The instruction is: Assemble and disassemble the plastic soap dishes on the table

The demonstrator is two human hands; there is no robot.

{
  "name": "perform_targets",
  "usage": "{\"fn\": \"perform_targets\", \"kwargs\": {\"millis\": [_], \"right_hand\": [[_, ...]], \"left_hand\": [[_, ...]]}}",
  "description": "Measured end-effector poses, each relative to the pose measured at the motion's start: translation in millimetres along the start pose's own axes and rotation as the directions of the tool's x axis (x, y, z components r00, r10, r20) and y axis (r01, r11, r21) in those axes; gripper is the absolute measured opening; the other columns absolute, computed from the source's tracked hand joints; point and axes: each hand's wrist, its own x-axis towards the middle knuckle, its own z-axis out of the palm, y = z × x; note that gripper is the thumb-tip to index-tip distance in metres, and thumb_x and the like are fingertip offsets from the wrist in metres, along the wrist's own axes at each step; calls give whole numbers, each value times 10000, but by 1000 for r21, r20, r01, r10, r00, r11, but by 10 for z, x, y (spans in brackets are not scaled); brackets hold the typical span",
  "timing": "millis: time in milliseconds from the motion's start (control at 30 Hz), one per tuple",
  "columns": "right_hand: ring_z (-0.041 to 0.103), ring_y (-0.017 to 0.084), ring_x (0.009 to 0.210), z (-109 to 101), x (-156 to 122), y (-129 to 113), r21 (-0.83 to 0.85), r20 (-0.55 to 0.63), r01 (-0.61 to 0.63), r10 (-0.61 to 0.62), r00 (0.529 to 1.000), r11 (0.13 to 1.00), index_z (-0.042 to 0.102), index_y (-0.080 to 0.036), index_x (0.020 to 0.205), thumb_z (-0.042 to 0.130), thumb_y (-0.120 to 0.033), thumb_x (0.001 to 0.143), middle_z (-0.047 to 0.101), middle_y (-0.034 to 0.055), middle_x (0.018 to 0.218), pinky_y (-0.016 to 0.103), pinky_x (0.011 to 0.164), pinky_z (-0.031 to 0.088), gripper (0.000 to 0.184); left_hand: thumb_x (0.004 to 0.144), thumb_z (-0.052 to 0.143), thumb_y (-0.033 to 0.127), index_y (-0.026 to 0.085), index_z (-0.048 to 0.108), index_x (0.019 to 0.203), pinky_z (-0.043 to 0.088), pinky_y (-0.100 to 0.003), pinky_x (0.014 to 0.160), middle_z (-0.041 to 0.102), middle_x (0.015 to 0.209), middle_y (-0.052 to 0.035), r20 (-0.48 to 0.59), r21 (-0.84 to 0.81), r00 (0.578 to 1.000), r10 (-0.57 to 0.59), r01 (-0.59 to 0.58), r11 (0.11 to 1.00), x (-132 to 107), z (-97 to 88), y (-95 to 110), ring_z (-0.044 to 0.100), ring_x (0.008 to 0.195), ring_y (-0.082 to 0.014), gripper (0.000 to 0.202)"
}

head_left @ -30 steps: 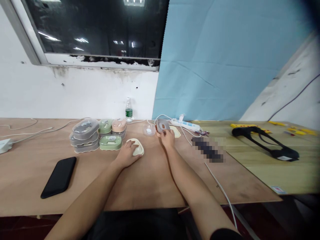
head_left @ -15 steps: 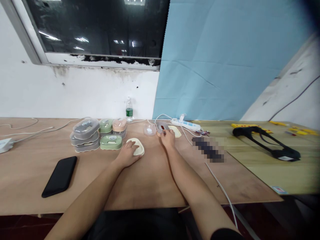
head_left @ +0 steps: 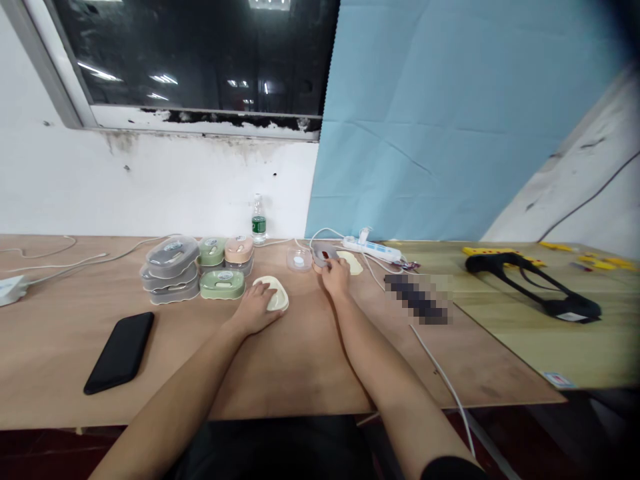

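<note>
My left hand [head_left: 257, 309] lies over a cream plastic dish [head_left: 278, 297] with rounded edges, its fingers across the left part and its thumb along the near edge. Farther off, my right hand [head_left: 336, 275] has its fingers closed on a small greyish plastic box [head_left: 323, 253] that shows a reddish-brown patch. Part of that box is hidden by the fingers. Right behind the right hand is a flat cream piece [head_left: 354, 263]. A clear round-cornered plastic piece [head_left: 299, 259] with a white spot sits just left of the greyish box.
Stacked grey lidded boxes [head_left: 173, 273], green boxes [head_left: 223, 285] and a pink box [head_left: 239, 249] stand left. Behind them is a water bottle [head_left: 259, 223]. A black phone [head_left: 120, 353] lies front left. At right are a power strip [head_left: 373, 249], a white cable and a black frame [head_left: 535, 287].
</note>
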Motion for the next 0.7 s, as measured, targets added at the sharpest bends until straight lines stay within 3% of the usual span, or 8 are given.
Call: {"fn": "perform_targets", "kwargs": {"millis": [267,467,700], "right_hand": [[476,245,928,-11,-1,1,10,5,-1,1,1000,1000,698,-182,991,502,-194,752,544,108,970,388,877,395,309],[489,230,921,-15,-2,-4,35,-29,22,-21,999,999,703,-196,974,484,-153,720,535,100,1016,379,877,407,337],[503,236,1014,-57,-20,-95,82,-82,59,-53,995,995,668,-174,1032,462,-148,743,517,108,1076,365,913,417,356]], "left_hand": [[770,606,515,192,540,1240,337,-514,1040,481,1340,-155,-7,3,1000,-5,5,1000,-2,-7,12,391,1277,-339,573],[778,604,504,217,460,1342,325,-538,1045,434,1397,-156,12,-2,1000,-9,9,1000,-8,-11,2,335,1321,-365,649],[890,470,373,220,635,1132,400,-451,1022,521,1328,-118,-19,-95,1000,11,-13,995,21,-94,36,500,1209,-281,330]]}}
